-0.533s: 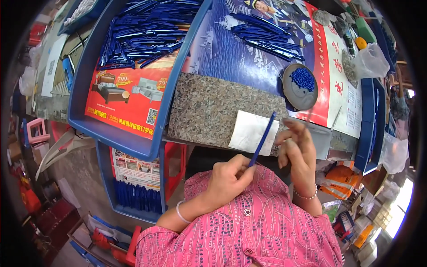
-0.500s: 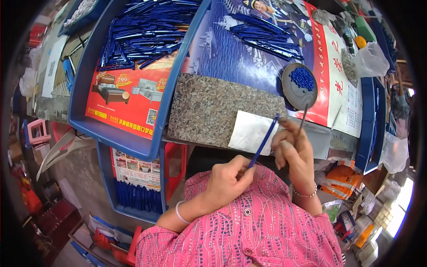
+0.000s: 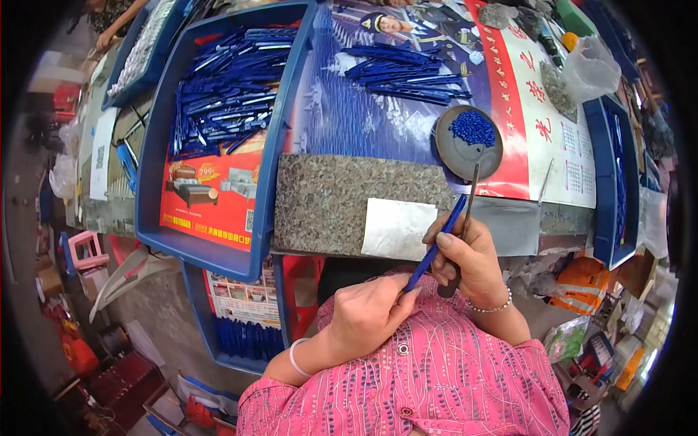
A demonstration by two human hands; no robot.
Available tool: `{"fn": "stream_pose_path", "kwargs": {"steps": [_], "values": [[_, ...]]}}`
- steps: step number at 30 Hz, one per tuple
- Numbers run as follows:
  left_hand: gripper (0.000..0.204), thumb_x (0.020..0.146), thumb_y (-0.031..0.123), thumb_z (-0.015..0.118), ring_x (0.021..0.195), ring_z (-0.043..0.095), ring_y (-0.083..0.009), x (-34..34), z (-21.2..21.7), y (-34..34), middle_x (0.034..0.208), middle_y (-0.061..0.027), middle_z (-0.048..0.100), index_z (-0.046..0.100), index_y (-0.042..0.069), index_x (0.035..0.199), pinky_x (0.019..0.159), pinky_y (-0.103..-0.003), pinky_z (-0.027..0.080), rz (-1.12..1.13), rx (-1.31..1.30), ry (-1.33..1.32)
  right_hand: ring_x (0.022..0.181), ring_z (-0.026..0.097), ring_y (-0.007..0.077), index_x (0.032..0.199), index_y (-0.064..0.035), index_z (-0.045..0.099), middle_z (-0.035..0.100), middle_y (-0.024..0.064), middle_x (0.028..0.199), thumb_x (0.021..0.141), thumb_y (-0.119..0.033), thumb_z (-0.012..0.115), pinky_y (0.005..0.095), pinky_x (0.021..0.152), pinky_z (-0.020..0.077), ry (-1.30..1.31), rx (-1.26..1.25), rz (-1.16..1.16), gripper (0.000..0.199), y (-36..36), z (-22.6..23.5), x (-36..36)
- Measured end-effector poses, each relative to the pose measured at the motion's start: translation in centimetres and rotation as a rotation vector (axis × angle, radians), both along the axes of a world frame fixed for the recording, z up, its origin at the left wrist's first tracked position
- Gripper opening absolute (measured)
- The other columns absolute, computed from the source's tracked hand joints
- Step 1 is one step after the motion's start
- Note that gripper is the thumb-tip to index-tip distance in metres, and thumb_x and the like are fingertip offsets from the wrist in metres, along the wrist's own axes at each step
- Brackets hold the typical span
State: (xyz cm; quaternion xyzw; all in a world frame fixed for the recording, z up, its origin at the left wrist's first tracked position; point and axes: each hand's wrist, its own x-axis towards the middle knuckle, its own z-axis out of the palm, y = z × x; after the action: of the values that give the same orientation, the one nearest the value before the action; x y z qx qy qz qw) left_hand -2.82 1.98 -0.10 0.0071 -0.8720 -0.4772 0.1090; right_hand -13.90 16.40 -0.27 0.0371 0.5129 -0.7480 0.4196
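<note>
A long, slim, shiny blue piece [image 3: 440, 251] slants up from my left hand [image 3: 371, 312], whose closed fingers grip its lower end. Close beside it, my right hand [image 3: 472, 261] is closed around a thin metal tool [image 3: 471, 195] with a dark handle, its shaft pointing up. The right fingertips are against the blue piece or just by it; I cannot tell which. Just past the tool's tip sits a round grey dish [image 3: 459, 163] with small blue beads or bits [image 3: 472, 129]. Beneath the hands' far side lies a white sheet [image 3: 400, 227] on a speckled stone slab [image 3: 342, 192].
A blue tray [image 3: 265, 196] at the left holds many similar blue pieces [image 3: 225, 91]. More blue pieces [image 3: 407, 73] lie on the poster-covered table. A lower tray [image 3: 200, 305] stands below the table's edge, and another blue tray [image 3: 603, 182] is at the right.
My right hand has closed in on the blue piece, its fingers now wrapped round the tool with the handle showing below. The left hand still grips the piece. The whole view has shifted slightly.
</note>
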Motion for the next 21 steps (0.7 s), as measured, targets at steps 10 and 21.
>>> {"fn": "stream_pose_path", "kwargs": {"steps": [10, 21], "values": [[0.034, 0.066, 0.002, 0.075, 0.06, 0.063, -0.0244, -1.5, 0.6, 0.3, 0.077, -0.0133, 0.064, 0.06, -0.002, 0.096, 0.051, -0.031, 0.05, -0.002, -0.293, 0.245, 0.044, 0.043, 0.007, 0.094, 0.0033, 0.054, 0.053, 0.0051, 0.062, 0.088, -0.011, 0.052, 0.0223, 0.042, 0.0388, 0.024, -0.179, -0.071, 0.015, 1.4, 0.0, -0.8], [0.033, 0.066, -0.001, 0.075, 0.059, 0.063, -0.0246, -3.2, 1.0, 1.0, 0.077, -0.0142, 0.065, 0.06, -0.002, 0.096, 0.052, -0.031, 0.051, 0.003, -0.281, 0.243, 0.043, 0.043, 0.0069, 0.094, 0.0031, 0.054, 0.053, 0.0053, 0.062, 0.089, -0.011, 0.051, 0.0218, 0.041, 0.0381, 0.014, -0.192, -0.102, 0.015, 2.0, 0.1, -1.8]]}}
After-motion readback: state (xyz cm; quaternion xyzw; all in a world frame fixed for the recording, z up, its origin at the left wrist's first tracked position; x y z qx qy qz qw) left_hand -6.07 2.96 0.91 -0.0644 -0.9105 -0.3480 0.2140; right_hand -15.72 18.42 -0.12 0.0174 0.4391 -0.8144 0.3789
